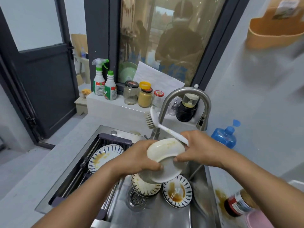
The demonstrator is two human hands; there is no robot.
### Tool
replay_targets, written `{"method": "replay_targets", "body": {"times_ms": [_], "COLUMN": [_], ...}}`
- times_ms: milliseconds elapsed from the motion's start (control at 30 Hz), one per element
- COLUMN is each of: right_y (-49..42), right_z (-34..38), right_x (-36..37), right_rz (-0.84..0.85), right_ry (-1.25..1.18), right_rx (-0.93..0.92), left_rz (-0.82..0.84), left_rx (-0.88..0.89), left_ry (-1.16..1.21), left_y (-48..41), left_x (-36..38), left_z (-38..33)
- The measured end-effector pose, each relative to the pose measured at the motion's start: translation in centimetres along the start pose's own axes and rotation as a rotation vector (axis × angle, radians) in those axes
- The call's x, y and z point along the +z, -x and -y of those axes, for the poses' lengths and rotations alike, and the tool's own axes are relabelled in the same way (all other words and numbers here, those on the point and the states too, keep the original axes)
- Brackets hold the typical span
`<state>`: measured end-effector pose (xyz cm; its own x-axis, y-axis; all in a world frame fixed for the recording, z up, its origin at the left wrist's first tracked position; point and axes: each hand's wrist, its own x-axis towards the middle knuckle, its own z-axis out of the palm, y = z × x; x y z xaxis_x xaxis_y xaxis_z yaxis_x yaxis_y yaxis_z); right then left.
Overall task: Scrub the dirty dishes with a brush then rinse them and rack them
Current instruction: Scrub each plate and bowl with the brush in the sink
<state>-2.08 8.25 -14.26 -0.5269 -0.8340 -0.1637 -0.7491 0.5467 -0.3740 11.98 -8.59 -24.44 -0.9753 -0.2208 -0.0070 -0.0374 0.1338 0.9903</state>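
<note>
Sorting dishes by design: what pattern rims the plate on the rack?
Plate: dark blue dashes round its white rim; head view.

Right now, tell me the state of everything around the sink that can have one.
White dish: tilted over sink, stained.
Brush: raised, bristles off dish.
Left hand: grips white dish.
Right hand: holds brush, fingertips on dish.
Rack plate: stained, unwashed.
Sink plates: stacked, dirty.
Faucet: no water visible.

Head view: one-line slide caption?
Left hand and right hand hold a stained white dish over the sink, right also gripping the brush; dirty patterned plates lie below.
</note>
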Motion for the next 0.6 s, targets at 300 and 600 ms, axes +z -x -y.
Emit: {"method": "replay_targets", "body": {"times_ms": [300, 600], "right_y": [3.4, 3.4], "right_z": [0.2, -3.6], "right_x": [-2.3, -2.2], "right_rz": [-0.095, -0.081], "right_ry": [0.371, 0.377], "right_rx": [-0.165, 0.058], "left_rz": [-0.337, -0.465], "left_rx": [-0.183, -0.136], "left_ry": [0.261, 0.375], "left_y": [-0.5, -0.4], "left_x": [0.5, 1.3], "left_z": [2.6, 2.8]}}
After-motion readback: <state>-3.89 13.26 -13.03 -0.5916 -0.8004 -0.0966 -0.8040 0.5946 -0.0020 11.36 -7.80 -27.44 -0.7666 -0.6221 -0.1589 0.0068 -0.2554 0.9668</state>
